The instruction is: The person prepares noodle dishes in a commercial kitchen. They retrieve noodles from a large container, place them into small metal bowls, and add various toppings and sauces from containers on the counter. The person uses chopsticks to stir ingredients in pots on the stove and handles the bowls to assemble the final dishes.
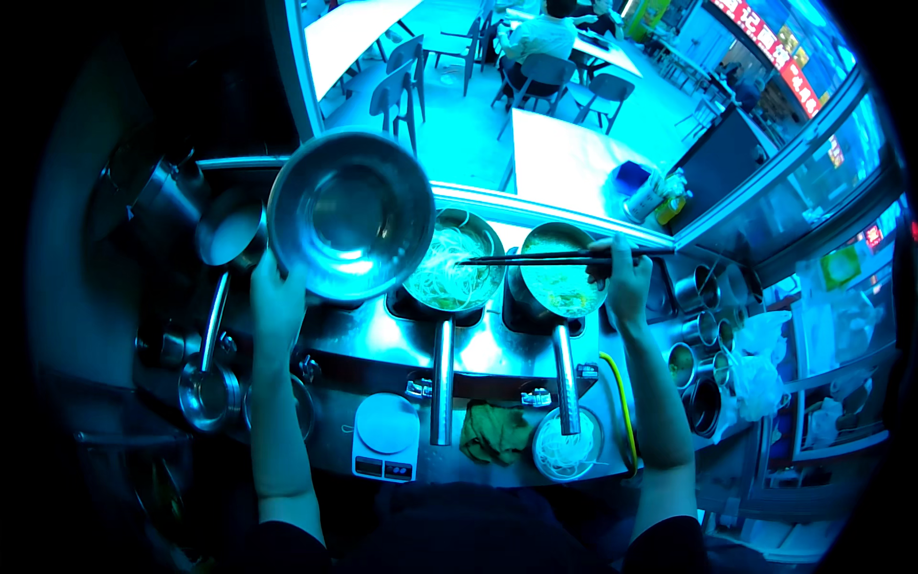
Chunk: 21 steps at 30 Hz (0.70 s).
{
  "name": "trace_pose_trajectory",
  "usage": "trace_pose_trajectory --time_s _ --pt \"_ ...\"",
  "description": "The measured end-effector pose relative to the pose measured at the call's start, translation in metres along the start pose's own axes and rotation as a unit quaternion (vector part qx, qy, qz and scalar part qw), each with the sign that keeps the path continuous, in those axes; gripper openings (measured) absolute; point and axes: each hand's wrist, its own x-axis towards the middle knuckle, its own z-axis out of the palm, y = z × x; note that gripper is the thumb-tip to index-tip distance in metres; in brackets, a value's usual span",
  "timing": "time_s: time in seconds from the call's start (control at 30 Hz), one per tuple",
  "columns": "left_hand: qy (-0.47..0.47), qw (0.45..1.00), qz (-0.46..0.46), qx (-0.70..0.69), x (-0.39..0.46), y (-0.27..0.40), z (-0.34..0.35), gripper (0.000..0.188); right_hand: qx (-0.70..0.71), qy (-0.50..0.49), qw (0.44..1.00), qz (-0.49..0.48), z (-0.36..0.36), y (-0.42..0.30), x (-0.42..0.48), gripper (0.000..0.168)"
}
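My left hand [278, 295] grips the rim of a large metal bowl [351, 215], raised and tilted so its bare inside faces me. In my right hand [622, 276] is a pair of long dark chopsticks [531, 260], pointing left. Their tips reach into the noodles [450, 269] in a long-handled pan [442, 373] on the stove. Between the tips and my hand, the chopsticks cross over a second long-handled pan [566, 373], which holds broth with yellowish bits. The bowl hides part of the noodle pan's left side and the stove behind it.
A digital kitchen scale [386, 434], a crumpled green cloth [495, 433] and a bowl of pale noodles [566, 448] line the near counter. A ladle [215, 323] leans at left. Metal containers [680, 362] and plastic bags [760, 366] stand right. Beyond the window, a person [538, 43] sits.
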Motion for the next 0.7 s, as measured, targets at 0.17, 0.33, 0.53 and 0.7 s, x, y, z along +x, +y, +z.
trace_pose_trajectory --time_s 0.17,0.33,0.53,0.7 --pt "0.006 0.983 -0.179 -0.034 -0.094 -0.020 -0.051 0.024 0.162 0.100 0.972 0.137 -0.032 0.072 -0.015 0.038" --pt "0.032 0.955 -0.292 -0.030 -0.202 -0.032 -0.071 0.023 0.290 0.146 0.928 0.183 -0.054 0.085 -0.024 0.037" --pt "0.033 0.905 -0.424 0.012 -0.285 -0.111 -0.066 0.021 0.274 0.180 0.937 0.121 -0.133 0.067 -0.021 0.037" --pt "0.101 0.877 -0.460 -0.099 -0.315 -0.162 -0.027 0.031 -0.037 0.091 0.995 -0.001 -0.160 0.020 -0.033 0.036"
